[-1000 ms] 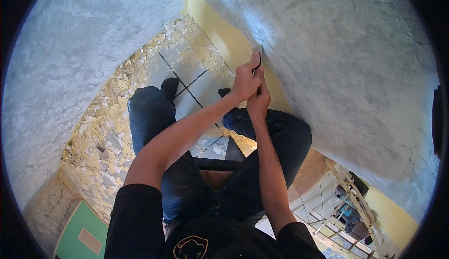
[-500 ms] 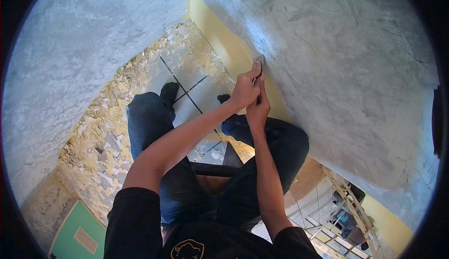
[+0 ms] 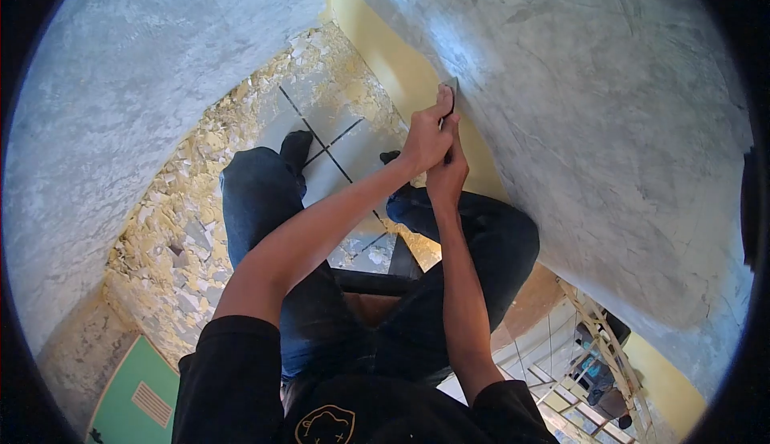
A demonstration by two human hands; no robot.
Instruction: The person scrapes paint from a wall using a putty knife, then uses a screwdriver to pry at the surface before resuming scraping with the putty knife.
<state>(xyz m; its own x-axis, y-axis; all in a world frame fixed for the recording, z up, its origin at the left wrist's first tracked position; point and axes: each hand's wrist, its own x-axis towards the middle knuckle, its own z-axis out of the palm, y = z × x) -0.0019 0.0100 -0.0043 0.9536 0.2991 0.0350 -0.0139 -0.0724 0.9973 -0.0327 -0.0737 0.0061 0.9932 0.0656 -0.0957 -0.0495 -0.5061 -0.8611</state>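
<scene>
- The grey wall [image 3: 593,147] rises just to the right of both grips, rough and streaked, with a bare yellow strip [image 3: 385,51] along its foot that passes behind them.
- A second grey wall [image 3: 152,115], well to the left of the grips, meets the first in a corner ahead of them.
- The tiled floor [image 3: 325,183], below and left of the grips, shows dark joints.
- Yellow and white flakes [image 3: 172,203] litter that floor, thickest well left of the grips, beside the second wall.
- The jeans [image 3: 261,195] cover two bent legs, one on each side below the grips.
- A ladder-like frame [image 3: 613,356] lies behind the grips, to the right.
- A green board [image 3: 132,388] sits far behind the grips, to the left.
- The left grip [image 3: 426,141] is closed around the scraper, its fingertips close to the blade.
- The right grip [image 3: 449,176] is closed on the handle, just behind the left one.
- The scraper [image 3: 454,85] points forward from both grips, its blade at the border of yellow and grey.
</scene>
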